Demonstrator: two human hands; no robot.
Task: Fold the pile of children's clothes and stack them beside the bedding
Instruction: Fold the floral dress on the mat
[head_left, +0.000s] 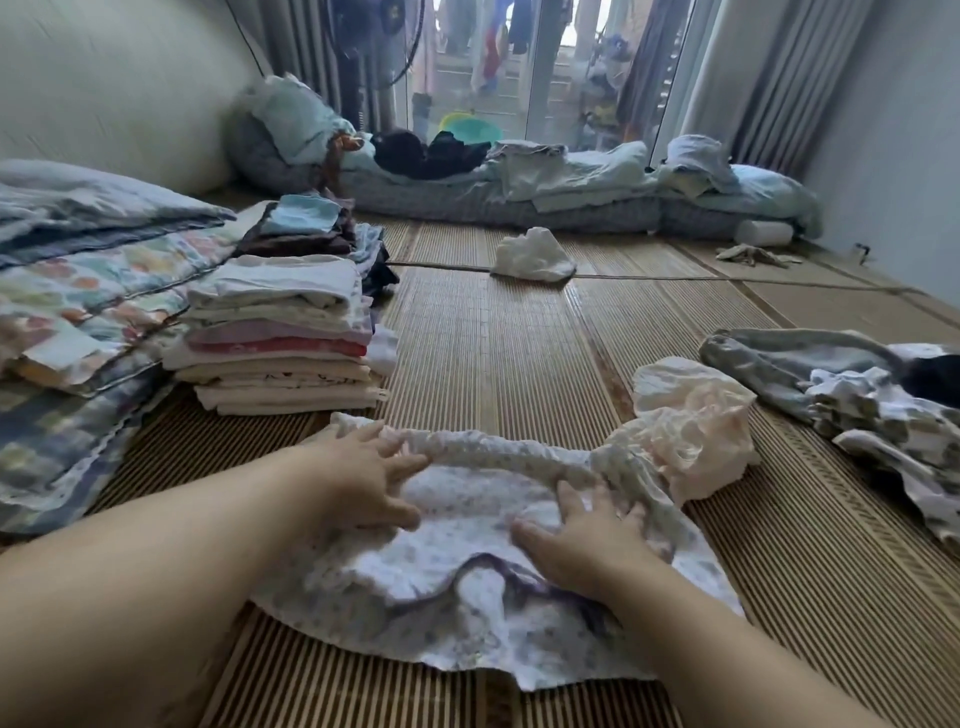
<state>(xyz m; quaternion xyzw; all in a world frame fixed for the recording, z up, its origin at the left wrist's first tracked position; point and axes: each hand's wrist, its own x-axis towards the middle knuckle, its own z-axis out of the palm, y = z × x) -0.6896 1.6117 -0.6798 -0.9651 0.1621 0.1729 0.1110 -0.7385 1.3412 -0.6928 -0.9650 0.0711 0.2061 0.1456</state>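
Soft dotted garment (ruffled waistband)

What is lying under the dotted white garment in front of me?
Only the bamboo mat shows around the dotted white garment. The left hand and right hand rest on top; anything beneath its middle is covered.

We have one wide view from the head, facing forward and down: left hand and right hand near at the bottom, the window far at top centre.
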